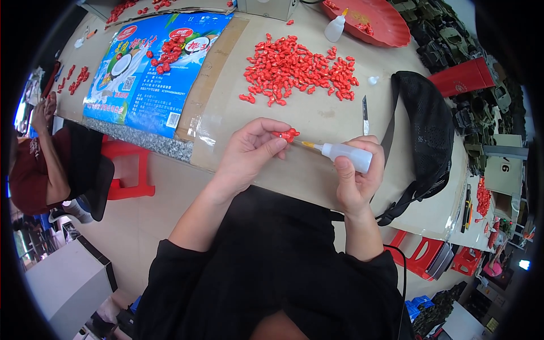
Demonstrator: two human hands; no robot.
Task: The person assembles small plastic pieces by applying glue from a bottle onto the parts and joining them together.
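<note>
Between the fingertips of my left hand (254, 146) is a small red plastic piece (289, 135). My right hand (361, 180) is wrapped round a white squeeze bottle (352, 156) with a yellow-based needle tip (309, 144). The needle points left at the red piece and reaches close to it; whether they touch I cannot tell. Behind my right fingers a thin craft blade (365, 116) shows, its lower end hidden by the hand. On the table beyond my hands spreads a heap of similar red pieces (286, 65).
More red pieces (170, 54) lie on a flattened blue carton (153, 85). Farther back are a second squeeze bottle (335, 28), a red tray (377, 14) and a white cap (373, 80). A black mesh bag (422, 130) sits at right. Another person (39, 164) works at far left.
</note>
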